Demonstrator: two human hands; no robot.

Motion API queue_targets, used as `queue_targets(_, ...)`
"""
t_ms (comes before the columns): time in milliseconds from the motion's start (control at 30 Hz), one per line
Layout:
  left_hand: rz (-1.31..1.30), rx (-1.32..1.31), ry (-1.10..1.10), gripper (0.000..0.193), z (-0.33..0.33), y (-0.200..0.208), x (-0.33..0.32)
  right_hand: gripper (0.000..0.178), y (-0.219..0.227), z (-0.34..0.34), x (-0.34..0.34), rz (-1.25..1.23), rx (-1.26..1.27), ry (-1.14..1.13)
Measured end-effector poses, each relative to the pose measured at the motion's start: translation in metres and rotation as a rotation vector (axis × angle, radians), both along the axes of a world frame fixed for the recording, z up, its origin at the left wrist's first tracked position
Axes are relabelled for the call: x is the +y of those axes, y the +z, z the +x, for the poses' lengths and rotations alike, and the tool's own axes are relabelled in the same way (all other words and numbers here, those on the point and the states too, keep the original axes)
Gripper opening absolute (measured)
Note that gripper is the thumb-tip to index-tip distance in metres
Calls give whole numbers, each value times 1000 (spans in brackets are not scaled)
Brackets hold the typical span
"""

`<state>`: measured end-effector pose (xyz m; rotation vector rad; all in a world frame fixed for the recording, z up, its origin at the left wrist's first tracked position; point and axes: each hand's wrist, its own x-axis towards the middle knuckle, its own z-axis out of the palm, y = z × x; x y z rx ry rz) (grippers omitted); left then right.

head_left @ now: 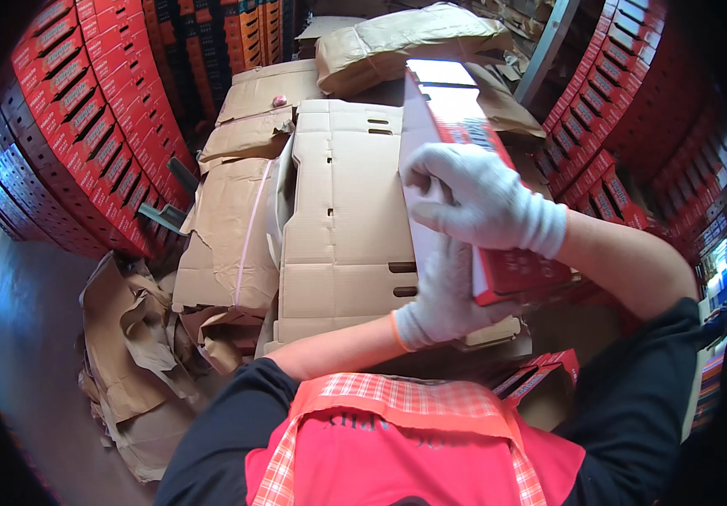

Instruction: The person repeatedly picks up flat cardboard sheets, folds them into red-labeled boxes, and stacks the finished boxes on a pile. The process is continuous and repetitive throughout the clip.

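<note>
A red and white cardboard box stands tilted on its end in front of me, to the right of the middle. My left hand, in a white knit glove with an orange cuff edge, grips it low down near its bottom end. Higher up, my right hand, gloved in the same white knit, curls its fingers over the box's side wall. Part of the left hand's fingers is hidden behind the right hand and the box. Just left of the box lies a stack of flat brown die-cut cardboard sheets.
Tall stacks of red cartons rise at the left, with more red cartons at the right. Paper-wrapped bundles lie left of the sheets. Torn brown paper is heaped at lower left. An open red box sits close by my right arm.
</note>
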<state>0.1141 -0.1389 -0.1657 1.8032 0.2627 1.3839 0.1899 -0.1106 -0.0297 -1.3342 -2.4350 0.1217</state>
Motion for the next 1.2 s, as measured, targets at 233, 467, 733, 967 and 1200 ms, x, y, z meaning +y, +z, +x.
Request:
queue_targets(233,567,179,328,66,-150,-14,21,26,-8,-1,-17,-141,723,217)
queue_targets(467,-534,316,298,53,-229,-140,-34,84,-171,0,-65,-199,-117,-88)
queue_targets(733,-498,340,175,53,-170,-155,-14,71,-192,22,-108,47,12,-334)
queue_targets(967,-47,353,-325,45,-76,-133,-46,71,-120,1,-204,165,-3,-843)
queue_targets(1200,333,472,-863,40,-29,-192,-191,66,-123,3,-411,183,83,-1118)
